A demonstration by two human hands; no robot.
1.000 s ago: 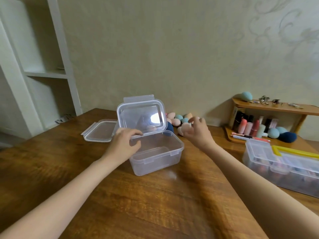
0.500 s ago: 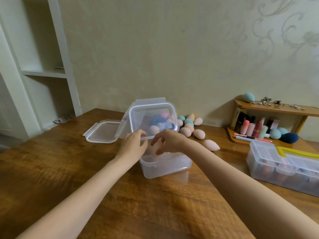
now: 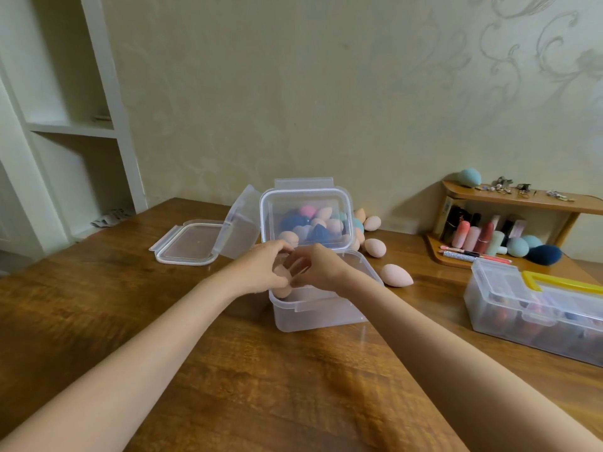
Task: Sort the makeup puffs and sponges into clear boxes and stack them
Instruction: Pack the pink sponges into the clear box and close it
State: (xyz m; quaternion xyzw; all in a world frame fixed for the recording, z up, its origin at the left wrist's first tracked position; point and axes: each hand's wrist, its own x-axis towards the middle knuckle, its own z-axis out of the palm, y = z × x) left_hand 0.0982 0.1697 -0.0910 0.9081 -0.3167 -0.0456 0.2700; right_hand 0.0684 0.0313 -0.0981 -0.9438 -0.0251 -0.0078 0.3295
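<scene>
A clear box [image 3: 319,313] stands open mid-table, its hinged lid [image 3: 306,194] upright at the back. Through the lid I see a pile of pink, peach, teal and navy sponges [image 3: 313,223] lying behind the box. My left hand [image 3: 261,269] and my right hand [image 3: 323,267] meet over the box's near left corner. Their fingers close together on a peach sponge [image 3: 282,290] at the rim. Two more peach sponges, one [image 3: 395,275] and another [image 3: 375,247], lie on the table right of the box.
A loose clear lid [image 3: 186,244] lies flat at the left, with a tilted clear piece [image 3: 239,223] beside it. At the right stand a closed clear box with a yellow handle [image 3: 528,309] and a wooden rack [image 3: 522,203] of lipsticks and sponges. White shelving [image 3: 71,128] fills the far left.
My right hand went from the sponge pile to the box and now joins my left hand at the rim. The view has shifted, so the box appears further right.
</scene>
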